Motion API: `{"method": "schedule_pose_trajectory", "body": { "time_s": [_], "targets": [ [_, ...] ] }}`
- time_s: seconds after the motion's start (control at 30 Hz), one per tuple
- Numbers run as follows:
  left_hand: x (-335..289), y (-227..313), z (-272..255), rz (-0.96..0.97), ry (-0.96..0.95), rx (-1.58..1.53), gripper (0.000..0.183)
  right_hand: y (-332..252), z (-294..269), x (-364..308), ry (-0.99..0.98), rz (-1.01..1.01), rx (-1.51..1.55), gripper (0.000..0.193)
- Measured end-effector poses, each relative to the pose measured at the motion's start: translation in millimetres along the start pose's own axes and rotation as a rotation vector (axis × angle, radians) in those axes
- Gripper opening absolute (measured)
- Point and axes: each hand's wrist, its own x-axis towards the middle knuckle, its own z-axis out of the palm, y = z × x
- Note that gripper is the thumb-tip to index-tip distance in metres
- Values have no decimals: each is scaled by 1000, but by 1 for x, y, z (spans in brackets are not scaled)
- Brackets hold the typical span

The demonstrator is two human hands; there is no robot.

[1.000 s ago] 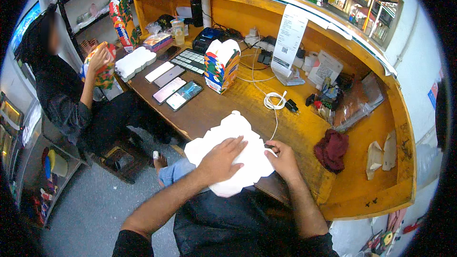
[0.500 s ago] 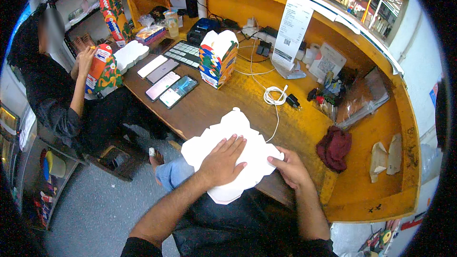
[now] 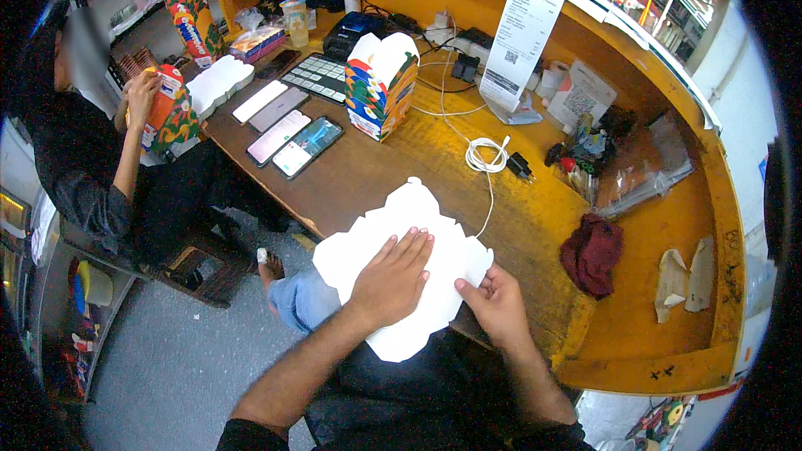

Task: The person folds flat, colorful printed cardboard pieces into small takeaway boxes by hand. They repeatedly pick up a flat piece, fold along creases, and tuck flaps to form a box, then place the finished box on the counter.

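Observation:
A flat white food-box blank with notched, angular flaps lies across the front edge of the table, partly above my lap. Pressed flat on its middle is my left hand, fingers stretched out. At the blank's right side my right hand pinches a small flap between thumb and fingers. Farther back stands a folded colourful food box with white top flaps, out of reach of both hands.
Several phones lie at the table's left edge, near a keyboard. A coiled white cable and a maroon cloth are on the right. At far left a seated co-worker holds another colourful box.
My right hand has shifted slightly left and down along the blank's edge, its fingers now more curled at the flap. My left hand stays flat on the blank. The view has tilted slightly.

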Motion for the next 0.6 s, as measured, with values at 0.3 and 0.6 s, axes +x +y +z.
{"method": "schedule_pose_trajectory", "body": {
  "time_s": [0.3,0.6],
  "targets": [
    [1,5,0,-27,58,-16,60,-8,63,-24,95,-307,-565,74],
    [-1,-11,13,-93,222,-166,64,31,97,-4,27,-540,-1045,62]
  ]
}}
